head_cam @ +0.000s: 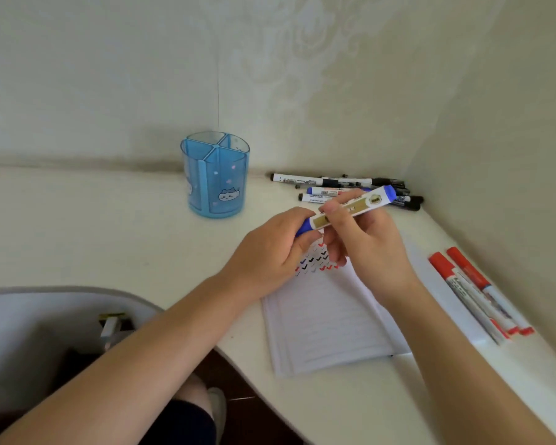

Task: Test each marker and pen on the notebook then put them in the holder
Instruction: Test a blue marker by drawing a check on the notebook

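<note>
The pale white desk [109, 239] fills the corner between 2 cream walls. On it, near the front edge, a lined white paper notebook [328, 322] lies open, with small red, blue and black ticks across the top of its page. Well to the left, near the back wall, the translucent blue plastic pen holder [215, 178] with a cat print stands upright.

Above the ticks, the left hand [270, 252] has its fingers curled round the lower blue end of a white-and-gold marker with blue ends [350, 208], while the right hand [366, 245] pinches the barrel between thumb and fingers. The marker is tilted, up and to the right.

Behind it lies a pile of black and blue markers and pens [344, 184]. Right of the notebook lie red-capped white markers [475, 290], side by side.
</note>
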